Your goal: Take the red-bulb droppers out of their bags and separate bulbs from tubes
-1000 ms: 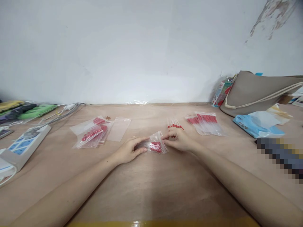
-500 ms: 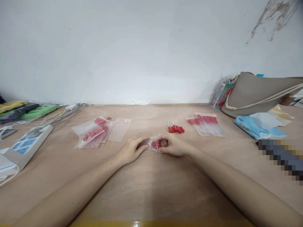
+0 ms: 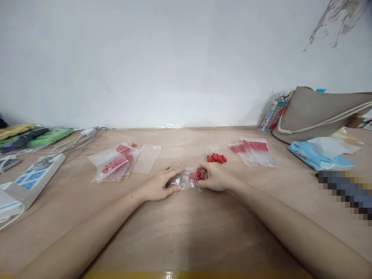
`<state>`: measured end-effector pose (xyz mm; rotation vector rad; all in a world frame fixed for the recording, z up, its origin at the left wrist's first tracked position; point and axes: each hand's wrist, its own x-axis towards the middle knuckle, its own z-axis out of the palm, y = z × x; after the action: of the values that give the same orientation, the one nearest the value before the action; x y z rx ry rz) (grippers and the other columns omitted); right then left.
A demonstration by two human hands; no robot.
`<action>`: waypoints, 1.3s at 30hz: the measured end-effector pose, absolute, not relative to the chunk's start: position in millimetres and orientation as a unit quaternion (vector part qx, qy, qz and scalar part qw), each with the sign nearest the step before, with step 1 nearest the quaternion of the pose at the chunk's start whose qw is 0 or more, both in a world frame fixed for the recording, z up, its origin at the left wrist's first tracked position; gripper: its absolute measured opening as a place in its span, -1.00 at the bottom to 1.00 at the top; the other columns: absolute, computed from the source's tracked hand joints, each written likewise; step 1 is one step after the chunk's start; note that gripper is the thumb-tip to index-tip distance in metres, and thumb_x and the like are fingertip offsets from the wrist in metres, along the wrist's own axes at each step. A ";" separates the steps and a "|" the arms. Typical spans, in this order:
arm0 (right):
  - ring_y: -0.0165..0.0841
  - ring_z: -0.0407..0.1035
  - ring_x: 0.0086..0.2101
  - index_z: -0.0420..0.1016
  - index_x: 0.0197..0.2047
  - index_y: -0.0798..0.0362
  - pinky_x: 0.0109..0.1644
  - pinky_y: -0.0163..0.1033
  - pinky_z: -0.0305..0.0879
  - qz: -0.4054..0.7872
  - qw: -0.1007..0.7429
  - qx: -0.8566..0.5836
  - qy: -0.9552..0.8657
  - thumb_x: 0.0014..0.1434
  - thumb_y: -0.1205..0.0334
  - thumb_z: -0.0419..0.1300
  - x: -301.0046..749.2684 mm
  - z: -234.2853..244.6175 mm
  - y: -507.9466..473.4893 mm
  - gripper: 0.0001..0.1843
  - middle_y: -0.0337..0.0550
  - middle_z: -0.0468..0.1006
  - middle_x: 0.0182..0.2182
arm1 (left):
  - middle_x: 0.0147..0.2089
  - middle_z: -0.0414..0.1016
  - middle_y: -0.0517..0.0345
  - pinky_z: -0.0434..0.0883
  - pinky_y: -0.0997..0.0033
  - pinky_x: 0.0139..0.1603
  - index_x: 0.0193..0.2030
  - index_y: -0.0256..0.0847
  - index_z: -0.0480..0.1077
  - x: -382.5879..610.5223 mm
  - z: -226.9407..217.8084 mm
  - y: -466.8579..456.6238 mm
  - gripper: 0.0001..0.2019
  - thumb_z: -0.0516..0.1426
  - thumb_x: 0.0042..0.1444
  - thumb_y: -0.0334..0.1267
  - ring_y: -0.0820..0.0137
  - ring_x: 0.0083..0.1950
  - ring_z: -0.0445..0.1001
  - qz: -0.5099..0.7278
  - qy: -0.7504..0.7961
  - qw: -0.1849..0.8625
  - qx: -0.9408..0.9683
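A clear zip bag (image 3: 183, 182) lies in front of me with several red-bulbed droppers (image 3: 193, 177) in it, their bulbs toward its right end. My left hand (image 3: 159, 185) rests on the bag's left part, thumb and fingers stretched apart. At the bag's right end, my right hand (image 3: 214, 177) is closed in a pinch at its mouth, close against the red bulbs; its fingertips are partly hidden. Just beyond this hand, a row of loose droppers (image 3: 216, 157) lies on the table, bulbs toward me.
Filled zip bags (image 3: 117, 164) are piled at left, beside a flat bag (image 3: 147, 159). More droppers in a bag (image 3: 255, 153) lie at right. A power strip (image 3: 43, 176) is far left; a tissue pack (image 3: 316, 155), grey bag (image 3: 316, 112) and pixelated dark object (image 3: 345, 192) are at right.
The bag and the bulbs in it have shifted slightly right with my right hand. My left hand's fingers have spread, and more of the clear bag shows between them.
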<state>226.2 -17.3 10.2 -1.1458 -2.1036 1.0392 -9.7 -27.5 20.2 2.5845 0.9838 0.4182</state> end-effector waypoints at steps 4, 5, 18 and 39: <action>-0.52 0.29 -0.58 0.26 -0.35 0.08 -0.59 -0.43 0.21 0.481 0.280 -0.432 -0.710 -0.19 0.38 0.17 227.8 13.8 -16.8 -0.75 -0.37 0.36 -0.58 | 0.25 0.10 0.10 -0.10 0.08 0.28 0.26 -0.08 -0.06 -9.2 22.0 -29.1 -0.44 0.00 0.15 -0.07 0.29 0.25 0.08 0.144 0.338 0.170 0.915; -0.52 0.29 -0.59 0.26 -0.34 0.08 -0.61 -0.43 0.21 0.503 0.279 -0.435 -0.693 -0.18 0.39 0.16 229.3 16.2 -17.0 -0.74 -0.37 0.36 -0.58 | 0.26 0.10 0.10 -0.10 0.08 0.28 0.26 -0.07 -0.06 -9.1 22.2 -29.3 -0.44 0.00 0.15 -0.07 0.29 0.25 0.08 0.144 0.335 0.170 0.915; -0.57 0.32 -0.54 0.31 -0.22 0.12 -0.55 -0.47 0.26 0.575 0.313 -0.392 -0.647 -0.08 0.23 0.26 238.2 18.5 -16.7 -0.67 -0.23 0.47 -0.41 | 0.25 0.10 0.11 -0.10 0.09 0.28 0.26 -0.06 -0.04 -9.5 24.3 -32.0 -0.45 0.00 0.15 -0.06 0.27 0.27 0.05 0.139 0.342 0.167 0.914; -0.27 0.43 -0.24 0.44 -0.16 0.05 -0.12 -0.11 0.34 0.039 0.498 -0.511 -0.700 0.09 0.21 0.09 325.9 61.2 12.5 -0.76 -0.07 0.54 -0.26 | 0.27 0.06 0.09 -0.06 0.07 0.28 0.25 -0.05 0.00 -15.4 23.4 -29.4 -0.46 0.01 0.14 -0.05 0.27 0.28 0.02 0.136 0.343 0.167 0.914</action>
<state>325.9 12.5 61.2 -1.2368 -1.6941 0.0956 -15.4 -29.4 23.4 2.6019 0.9758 0.3877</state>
